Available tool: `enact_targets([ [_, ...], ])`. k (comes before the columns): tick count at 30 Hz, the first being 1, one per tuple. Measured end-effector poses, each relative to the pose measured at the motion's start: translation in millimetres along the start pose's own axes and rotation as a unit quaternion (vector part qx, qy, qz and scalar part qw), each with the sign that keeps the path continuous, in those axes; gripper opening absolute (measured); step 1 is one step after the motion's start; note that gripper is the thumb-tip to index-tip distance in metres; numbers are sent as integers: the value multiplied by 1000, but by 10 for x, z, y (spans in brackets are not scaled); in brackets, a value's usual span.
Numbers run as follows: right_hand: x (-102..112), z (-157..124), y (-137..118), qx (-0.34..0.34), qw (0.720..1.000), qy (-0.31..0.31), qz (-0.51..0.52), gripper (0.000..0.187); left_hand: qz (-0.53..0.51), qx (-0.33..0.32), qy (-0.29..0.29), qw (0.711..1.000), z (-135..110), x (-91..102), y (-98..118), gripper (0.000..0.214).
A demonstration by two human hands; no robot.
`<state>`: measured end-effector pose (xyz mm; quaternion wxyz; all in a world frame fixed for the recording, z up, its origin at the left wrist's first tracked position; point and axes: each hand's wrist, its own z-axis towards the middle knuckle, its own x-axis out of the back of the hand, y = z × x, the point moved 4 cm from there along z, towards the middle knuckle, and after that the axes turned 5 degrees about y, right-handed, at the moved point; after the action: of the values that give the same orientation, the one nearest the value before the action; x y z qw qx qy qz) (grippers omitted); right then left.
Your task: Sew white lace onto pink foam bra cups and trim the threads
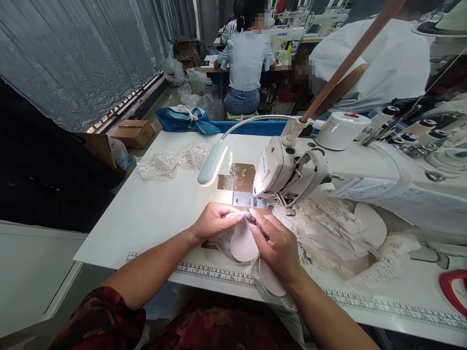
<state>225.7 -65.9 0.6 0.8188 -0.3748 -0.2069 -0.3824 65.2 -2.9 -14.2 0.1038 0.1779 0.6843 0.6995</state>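
L hand (217, 221) pinches pale cup piece (243, 245) nr table's (156, 209) front edge, prob. to steady it; R hand (275, 238) grips dark tool (250, 218) against it. Lamp (212, 165) close by, presumably for light.

sewing w/shop: white juki machine (350, 165) just beyond & right of the fingers (226, 222), w/ thread spools (419, 128) farther right; ruler marks (222, 276) on the table edge (104, 257) this side of them; more machines (328, 19), incl. another juki (288, 38), & a seated co-worker (244, 61) well past them.
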Motion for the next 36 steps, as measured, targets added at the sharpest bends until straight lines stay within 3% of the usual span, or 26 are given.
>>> enact_targets([
  [9,-22,-16,8,4,1000,5,-3,32,11,-15,1,1000,-12,0,20,24],
  [16,-12,-14,-20,47,998,21,-44,35,36,-43,-6,998,-23,-47,83,18],
  [25,-6,-9,12,6,1000,11,6,35,-9,14,3,1000,-16,-12,14,22],
  [36,-16,-12,12,-1,1000,6,-2,33,24,-21,11,999,-34,-16,36,23],
])
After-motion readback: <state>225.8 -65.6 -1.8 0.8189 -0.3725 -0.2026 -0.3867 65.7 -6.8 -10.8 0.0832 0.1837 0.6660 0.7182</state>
